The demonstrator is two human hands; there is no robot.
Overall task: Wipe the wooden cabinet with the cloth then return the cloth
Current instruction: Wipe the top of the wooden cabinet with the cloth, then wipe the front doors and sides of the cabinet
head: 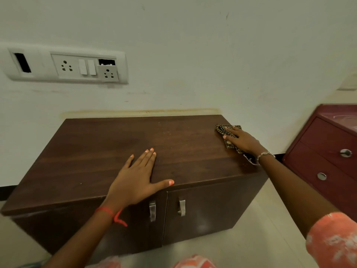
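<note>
A low dark wooden cabinet [100, 149] with two doors and metal handles stands against the wall. My left hand [135, 178] lies flat and open on its top near the front edge, fingers spread, holding nothing. My right hand [242, 141] presses down on a checked brown cloth [222, 129] at the far right of the cabinet top. The cloth is partly hidden under the palm, and a corner of it shows near my wrist.
A dark red drawer unit [326, 149] with round metal knobs stands close to the cabinet's right side. A white switch and socket panel [65, 64] is on the wall above left. Pale tiled floor [260, 235] lies in front.
</note>
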